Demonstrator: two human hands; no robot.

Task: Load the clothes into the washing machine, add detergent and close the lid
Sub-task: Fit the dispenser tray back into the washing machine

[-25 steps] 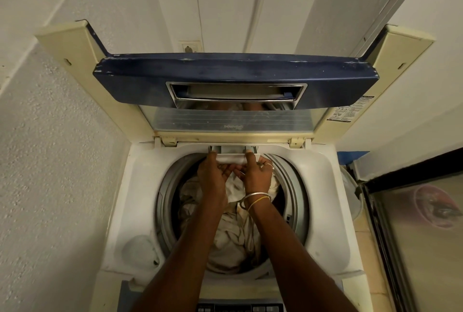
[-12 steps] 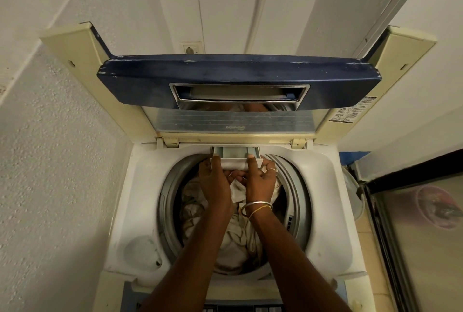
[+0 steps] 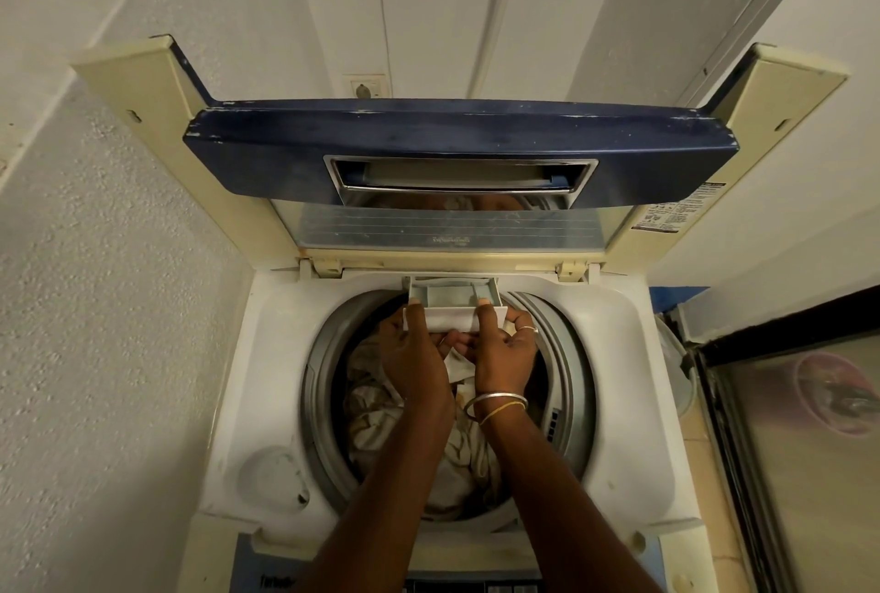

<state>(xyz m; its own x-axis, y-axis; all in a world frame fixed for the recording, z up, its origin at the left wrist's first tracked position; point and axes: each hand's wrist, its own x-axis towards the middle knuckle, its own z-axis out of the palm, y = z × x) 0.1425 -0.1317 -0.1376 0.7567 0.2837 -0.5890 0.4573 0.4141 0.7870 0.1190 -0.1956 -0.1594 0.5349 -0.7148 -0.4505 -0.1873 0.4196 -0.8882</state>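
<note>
A top-loading washing machine (image 3: 266,354) stands open, its blue-fronted lid (image 3: 457,135) folded up against the wall. Pale, crumpled clothes (image 3: 381,416) fill the drum. At the back rim of the opening, a small white detergent drawer (image 3: 452,299) is pulled partly out over the drum. My left hand (image 3: 414,354) grips the drawer's front at its left end, thumb on top. My right hand (image 3: 505,349), with rings and bangles at the wrist, grips its right end the same way. No detergent container is in view.
A rough white wall (image 3: 95,307) runs close along the machine's left side. On the right stands a dark-framed reflective panel (image 3: 800,426), with a blue object (image 3: 676,295) behind the machine's corner. A wall socket (image 3: 364,87) and a hose (image 3: 495,16) sit above the lid.
Both hands have drawn the detergent drawer farther out from the back rim toward me; its inner compartments now show. The camera view has shifted slightly.
</note>
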